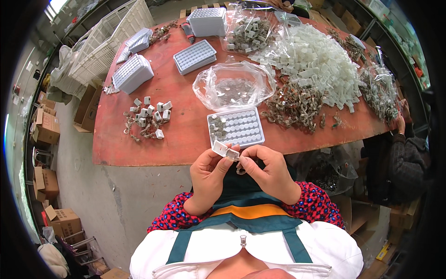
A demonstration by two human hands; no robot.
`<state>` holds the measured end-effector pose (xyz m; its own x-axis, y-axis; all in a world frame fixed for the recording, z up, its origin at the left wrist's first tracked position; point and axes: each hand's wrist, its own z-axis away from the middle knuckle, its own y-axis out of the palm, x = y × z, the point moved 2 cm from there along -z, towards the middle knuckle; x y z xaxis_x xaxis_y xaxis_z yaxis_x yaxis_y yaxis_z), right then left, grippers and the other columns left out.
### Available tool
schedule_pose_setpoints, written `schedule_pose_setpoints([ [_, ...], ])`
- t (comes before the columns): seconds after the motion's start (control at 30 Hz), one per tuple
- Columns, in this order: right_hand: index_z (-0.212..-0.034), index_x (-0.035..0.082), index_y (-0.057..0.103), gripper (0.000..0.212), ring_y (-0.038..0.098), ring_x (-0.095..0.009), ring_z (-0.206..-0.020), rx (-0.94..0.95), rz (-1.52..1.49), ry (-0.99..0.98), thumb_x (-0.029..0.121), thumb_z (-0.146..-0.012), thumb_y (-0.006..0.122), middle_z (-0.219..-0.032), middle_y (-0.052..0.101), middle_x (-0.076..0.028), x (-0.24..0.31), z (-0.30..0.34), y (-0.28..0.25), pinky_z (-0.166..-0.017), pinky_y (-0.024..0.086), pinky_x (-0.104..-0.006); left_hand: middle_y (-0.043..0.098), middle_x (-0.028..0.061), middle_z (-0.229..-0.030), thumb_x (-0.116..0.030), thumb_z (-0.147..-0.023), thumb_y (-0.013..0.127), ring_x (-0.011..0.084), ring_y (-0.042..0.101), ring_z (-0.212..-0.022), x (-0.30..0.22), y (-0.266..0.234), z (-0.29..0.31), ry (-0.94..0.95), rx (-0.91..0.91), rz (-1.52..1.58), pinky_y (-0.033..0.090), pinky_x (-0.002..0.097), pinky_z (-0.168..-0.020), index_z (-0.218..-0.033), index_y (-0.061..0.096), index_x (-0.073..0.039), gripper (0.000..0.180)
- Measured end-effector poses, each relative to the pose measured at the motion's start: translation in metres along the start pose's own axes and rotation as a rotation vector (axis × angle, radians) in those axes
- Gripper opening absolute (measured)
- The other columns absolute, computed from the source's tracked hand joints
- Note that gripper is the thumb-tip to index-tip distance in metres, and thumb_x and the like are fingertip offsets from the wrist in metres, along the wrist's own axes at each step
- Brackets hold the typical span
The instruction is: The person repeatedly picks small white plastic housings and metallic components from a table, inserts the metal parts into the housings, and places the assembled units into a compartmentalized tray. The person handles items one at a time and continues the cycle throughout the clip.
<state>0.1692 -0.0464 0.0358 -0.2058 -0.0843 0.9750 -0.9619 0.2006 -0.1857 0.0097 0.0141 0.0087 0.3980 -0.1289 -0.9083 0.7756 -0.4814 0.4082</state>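
My left hand [207,168] is closed on a small white plastic case [219,148], its two box-like halves spread apart above the table's near edge. The thumb and forefinger of my right hand [269,171] pinch together at the case's right half. From those fingers hangs a small dark looped cord [240,170], partly hidden. Just beyond my hands lies a pale grey tray [258,138] with rows of white round pieces; small clear discs [216,126] are heaped on its left side. Behind it, an open clear plastic bag [204,88] holds many more discs.
White cases with cords [148,116] lie at left. Tray stacks [133,74] stand farther back, near a dark-and-red tool [187,32]. At right are heaped white cases [306,60] and tangled cords [292,104]. Another person's hand [400,122] is at the right edge.
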Motion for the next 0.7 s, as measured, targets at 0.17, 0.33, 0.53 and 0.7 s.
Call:
schedule_pose_setpoints([
  [0.17,-0.100,-0.002,0.067,0.016,0.070,-0.016,-0.076,0.030,-0.116,0.047,0.014,-0.098,0.066,-0.085,0.072,-0.010,-0.007,-0.002,0.001,-0.068,0.054,-0.0280,0.068,0.0171,-0.124,-0.006,-0.101,0.063,0.0203,0.065,-0.117,0.000,-0.002,-0.001,-0.043,0.004,0.023,0.051,0.0330,-0.102,-0.129,0.059,0.007,0.031],
  [0.33,-0.097,0.001,0.067,0.013,0.067,-0.021,-0.073,-0.020,0.068,-0.058,0.014,-0.096,0.068,-0.084,0.070,-0.009,-0.008,-0.003,0.000,-0.067,0.052,-0.0316,0.070,0.0168,-0.121,-0.006,-0.100,0.064,0.0212,0.067,-0.113,0.002,-0.003,0.000,0.021,-0.012,-0.080,0.052,0.0336,-0.101,-0.127,0.060,0.006,0.030],
  [0.53,-0.095,0.003,0.067,0.010,0.064,-0.023,-0.069,-0.091,0.236,-0.216,0.012,-0.093,0.070,-0.080,0.067,-0.009,-0.006,-0.005,0.001,-0.064,0.050,-0.0346,0.070,0.0141,-0.120,-0.006,-0.099,0.065,0.0171,0.067,-0.109,0.001,-0.005,0.000,0.109,-0.005,-0.261,0.053,0.0308,-0.097,-0.125,0.062,0.006,0.029],
  [0.7,-0.096,0.003,0.067,0.010,0.068,-0.022,-0.072,-0.064,0.066,-0.099,0.012,-0.093,0.070,-0.084,0.070,-0.008,-0.014,-0.004,0.007,-0.065,0.053,-0.0317,0.070,0.0139,-0.120,-0.009,-0.102,0.062,0.0156,0.066,-0.109,0.000,-0.001,-0.001,-0.020,-0.019,-0.006,0.052,0.0297,-0.098,-0.126,0.060,0.007,0.029],
])
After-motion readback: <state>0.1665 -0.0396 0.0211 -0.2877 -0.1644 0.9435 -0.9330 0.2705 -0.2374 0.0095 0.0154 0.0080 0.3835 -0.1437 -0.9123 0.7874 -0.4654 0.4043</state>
